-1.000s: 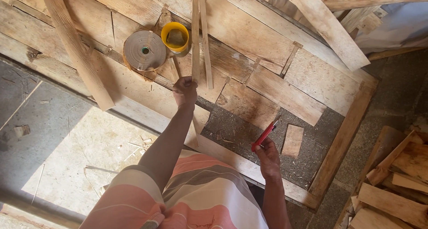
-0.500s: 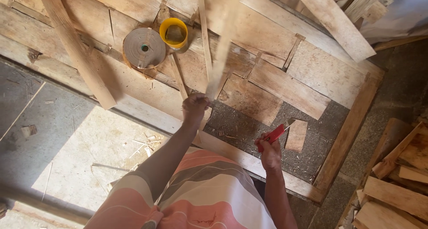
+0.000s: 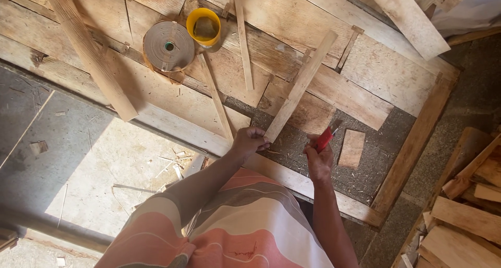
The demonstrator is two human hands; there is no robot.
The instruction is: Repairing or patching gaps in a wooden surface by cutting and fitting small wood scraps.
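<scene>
My left hand (image 3: 249, 141) grips the near end of a long thin wooden slat (image 3: 301, 85) that slants up and to the right over the plank workbench (image 3: 156, 98). My right hand (image 3: 318, 156) holds a red-handled tool (image 3: 324, 138) just right of the slat's near end; its working tip is hard to make out. A small rectangular wood offcut (image 3: 353, 148) lies on the dark, sawdust-covered patch right of that hand.
A grey roll of tape (image 3: 168, 46) and a yellow cup (image 3: 203, 26) stand at the bench's back left. Two more thin slats (image 3: 242, 38) (image 3: 215, 97) and a thick batten (image 3: 88, 51) lie on the planks. Stacked wood pieces (image 3: 464, 216) sit at the right.
My left hand has drawn one slat toward me and swung its far end to the right, away from the other slat. My right hand with the red tool has moved in beside it.
</scene>
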